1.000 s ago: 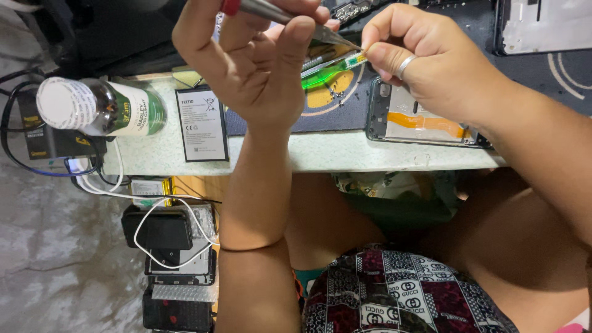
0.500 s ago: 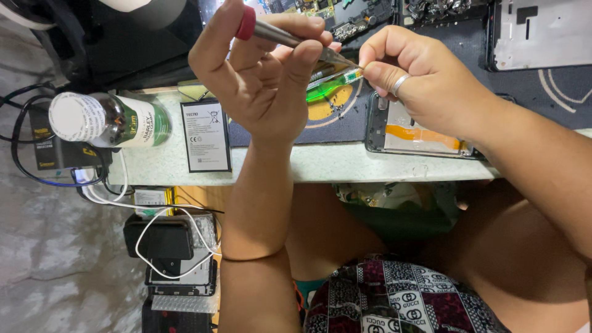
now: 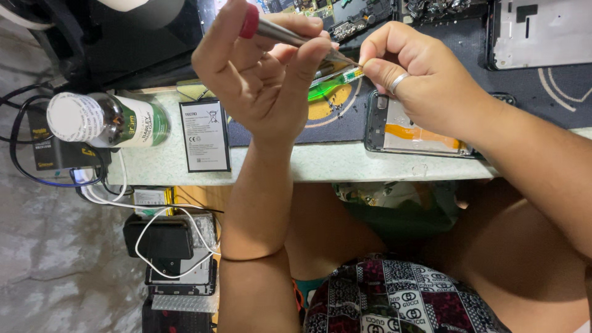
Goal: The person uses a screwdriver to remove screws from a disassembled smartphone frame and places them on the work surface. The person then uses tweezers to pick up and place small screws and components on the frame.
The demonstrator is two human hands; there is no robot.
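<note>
Left hand (image 3: pixel 265 80) pinches a red-capped metal tool (image 3: pixel 290 34) whose long axis slants down-right to a small green circuit strip (image 3: pixel 345 77), pinched by the ringed right hand (image 3: pixel 419 80) just right of it, above the worktop's (image 3: pixel 320 163) far mat.

Bottle (image 3: pixel 105 120) lies at the desk (image 3: pixel 296 166) left end, battery (image 3: pixel 205 135) just right of it. Opened phone (image 3: pixel 419 132) sits further right on the mat (image 3: pixel 555 92); chargers and cables (image 3: pixel 166 240) below the desk edge.
</note>
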